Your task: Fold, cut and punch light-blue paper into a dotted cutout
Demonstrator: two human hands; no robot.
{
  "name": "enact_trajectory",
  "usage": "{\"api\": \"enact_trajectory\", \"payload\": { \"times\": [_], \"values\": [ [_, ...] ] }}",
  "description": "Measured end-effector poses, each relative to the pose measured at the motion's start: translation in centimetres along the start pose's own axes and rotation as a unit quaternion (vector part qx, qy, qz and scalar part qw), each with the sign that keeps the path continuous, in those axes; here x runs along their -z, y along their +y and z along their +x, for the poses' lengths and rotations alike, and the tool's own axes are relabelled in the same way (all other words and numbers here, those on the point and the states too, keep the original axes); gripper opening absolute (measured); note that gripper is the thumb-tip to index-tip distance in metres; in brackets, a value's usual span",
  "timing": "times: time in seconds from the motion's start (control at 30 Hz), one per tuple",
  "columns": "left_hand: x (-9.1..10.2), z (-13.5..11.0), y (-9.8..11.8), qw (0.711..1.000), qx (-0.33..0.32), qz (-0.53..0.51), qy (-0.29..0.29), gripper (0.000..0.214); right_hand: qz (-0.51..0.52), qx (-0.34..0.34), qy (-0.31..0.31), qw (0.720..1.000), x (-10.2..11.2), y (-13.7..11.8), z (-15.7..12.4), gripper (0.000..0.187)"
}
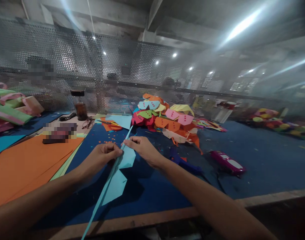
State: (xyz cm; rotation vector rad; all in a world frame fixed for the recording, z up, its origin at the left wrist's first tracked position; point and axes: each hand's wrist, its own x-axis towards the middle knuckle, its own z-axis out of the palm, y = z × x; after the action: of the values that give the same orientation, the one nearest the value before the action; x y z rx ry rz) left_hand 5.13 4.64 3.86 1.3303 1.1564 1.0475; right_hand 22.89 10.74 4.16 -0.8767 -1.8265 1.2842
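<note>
A light blue paper cutout (117,186), shaped like a mask with a long narrow strip along its edge, slants up from the table's front edge. My left hand (106,152) pinches it from the left, thumb on the strip. My right hand (141,148) is closed on it a little farther up, thumb and finger at the strip. Beyond my hands lies a pile of colourful paper masks (164,120) with rows of punched dots. Orange-handled scissors (114,126) rest at the far side, near small paper scraps.
Orange paper sheets (35,166) cover the left side. A blue glue gun (183,162) and a purple case-like object (227,162) lie right of my right hand. A dark-lidded jar (79,105) stands at the back, before a perforated metal screen (132,63). Folded paper pieces (15,103) are heaped far left.
</note>
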Motion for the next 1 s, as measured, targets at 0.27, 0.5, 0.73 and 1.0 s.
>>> {"api": "enact_trajectory", "payload": {
  "times": [0.27,0.5,0.73,1.0],
  "values": [
    [-0.3,0.1,-0.7,1.000,0.012,-0.016,0.017,0.038,-0.025,0.030,-0.010,0.999,-0.1,0.5,-0.3,0.039],
    [0.0,0.1,-1.1,0.999,0.003,-0.032,0.016,0.032,-0.055,0.056,0.008,0.997,-0.6,0.5,-0.5,0.037],
    [0.0,0.3,-1.6,0.999,0.008,-0.037,0.017,0.030,-0.052,0.045,-0.019,0.997,-0.6,0.8,-0.6,0.036],
    [0.0,0.3,-1.7,0.998,0.016,-0.044,0.029,0.027,-0.092,0.067,-0.005,0.993,-0.9,1.0,-0.9,0.030]
  ]
}}
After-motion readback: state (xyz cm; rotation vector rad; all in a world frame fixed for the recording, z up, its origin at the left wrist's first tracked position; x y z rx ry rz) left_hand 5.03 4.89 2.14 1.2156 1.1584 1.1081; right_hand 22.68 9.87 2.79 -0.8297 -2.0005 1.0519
